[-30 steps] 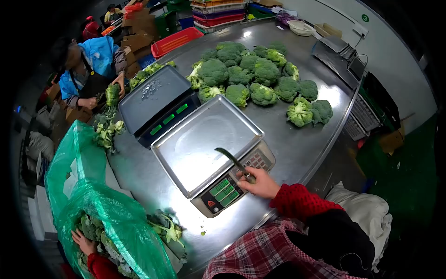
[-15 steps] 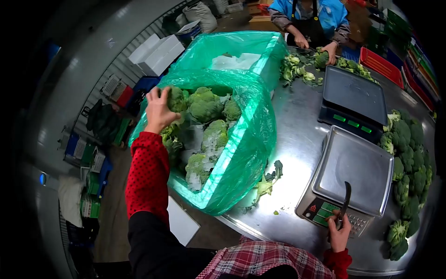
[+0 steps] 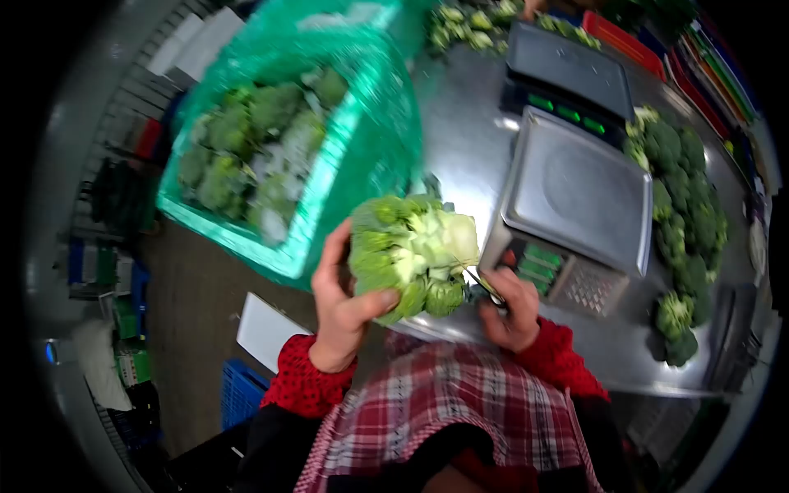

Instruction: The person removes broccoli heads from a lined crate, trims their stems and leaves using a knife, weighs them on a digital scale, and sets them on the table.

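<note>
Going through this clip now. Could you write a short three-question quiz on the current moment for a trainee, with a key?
1. Which hand holds the knife, and which holds the broccoli head?
2. True or false: the near green-lined box stands to the right of the silver scale.
3. Fill in: just beyond the silver scale, with lit green displays, stands the ____.

Key:
1. The right hand holds the knife; the left hand holds the broccoli head.
2. False; it stands to the left.
3. dark scale.
</note>
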`<state>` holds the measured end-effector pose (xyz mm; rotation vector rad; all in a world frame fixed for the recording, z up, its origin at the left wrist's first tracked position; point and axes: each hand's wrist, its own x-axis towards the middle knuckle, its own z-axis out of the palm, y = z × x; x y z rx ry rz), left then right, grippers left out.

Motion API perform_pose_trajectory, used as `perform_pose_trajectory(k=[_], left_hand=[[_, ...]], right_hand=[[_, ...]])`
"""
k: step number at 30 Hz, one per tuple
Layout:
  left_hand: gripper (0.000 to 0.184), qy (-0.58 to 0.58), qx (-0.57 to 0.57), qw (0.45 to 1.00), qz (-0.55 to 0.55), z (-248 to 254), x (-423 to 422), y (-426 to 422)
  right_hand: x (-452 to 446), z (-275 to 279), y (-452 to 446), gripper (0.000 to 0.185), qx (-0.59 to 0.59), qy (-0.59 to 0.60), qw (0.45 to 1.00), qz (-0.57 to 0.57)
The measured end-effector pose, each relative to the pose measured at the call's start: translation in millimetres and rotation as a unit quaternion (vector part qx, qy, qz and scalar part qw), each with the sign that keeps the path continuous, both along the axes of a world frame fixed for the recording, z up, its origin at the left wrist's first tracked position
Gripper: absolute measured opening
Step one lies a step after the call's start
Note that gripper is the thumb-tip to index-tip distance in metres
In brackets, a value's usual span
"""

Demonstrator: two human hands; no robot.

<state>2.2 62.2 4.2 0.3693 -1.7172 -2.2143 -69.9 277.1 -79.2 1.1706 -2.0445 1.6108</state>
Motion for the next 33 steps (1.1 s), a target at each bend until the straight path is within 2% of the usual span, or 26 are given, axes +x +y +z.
perform_pose_trajectory(k=[1,3,5,7,9,15,19,23,27,29,30,31,32,33], left_hand=[[0.084,-0.047,-0.020,0.999,0.011,-24,6,11],[0.082,-0.160,0.012,0.985,0.058,-61,14,28],[0.084,-0.215,-0.019,0.968,0.125,-123,26,24],[0.088,-0.236,-0.032,0.960,0.145,-147,33,24],[0.091,-0.272,-0.082,0.948,0.147,-159,37,24],[0.096,-0.297,-0.095,0.937,0.155,-166,30,35],[0.098,-0.348,-0.163,0.912,0.143,-152,19,39],[0.097,-0.355,-0.236,0.895,0.128,-151,10,43],[0.096,-0.332,-0.260,0.894,0.148,-162,5,49],[0.093,-0.271,-0.418,0.861,0.102,-161,10,56],[0.090,-0.276,-0.396,0.869,0.113,-158,10,60],[0.090,-0.269,-0.402,0.868,0.109,-156,10,56],[0.086,-0.271,-0.244,0.923,0.123,-153,13,49],[0.083,-0.266,-0.078,0.951,0.135,-150,16,38]], right_hand=[[5,-8,7,0.038,0.020,0.012,1.000,-0.004],[20,-30,15,0.035,0.155,-0.059,0.986,-0.020],[35,-60,22,0.029,0.247,-0.099,0.964,-0.022],[44,-81,21,0.027,0.298,-0.115,0.947,-0.023],[47,-89,14,0.026,0.301,-0.108,0.947,-0.014],[41,-113,5,0.019,0.386,-0.067,0.920,-0.005],[32,-118,6,0.014,0.446,-0.066,0.893,0.007],[19,-118,6,0.013,0.441,-0.068,0.894,0.026],[3,-121,-7,0.010,0.459,-0.048,0.887,0.029],[-5,-125,-21,0.007,0.544,-0.039,0.837,0.041],[-8,-121,-29,0.012,0.548,-0.096,0.829,0.047],[-13,-124,-29,0.012,0.543,-0.098,0.833,0.040],[-15,-127,-27,0.015,0.521,-0.169,0.834,0.064],[-18,-130,-24,0.018,0.495,-0.237,0.831,0.090]])
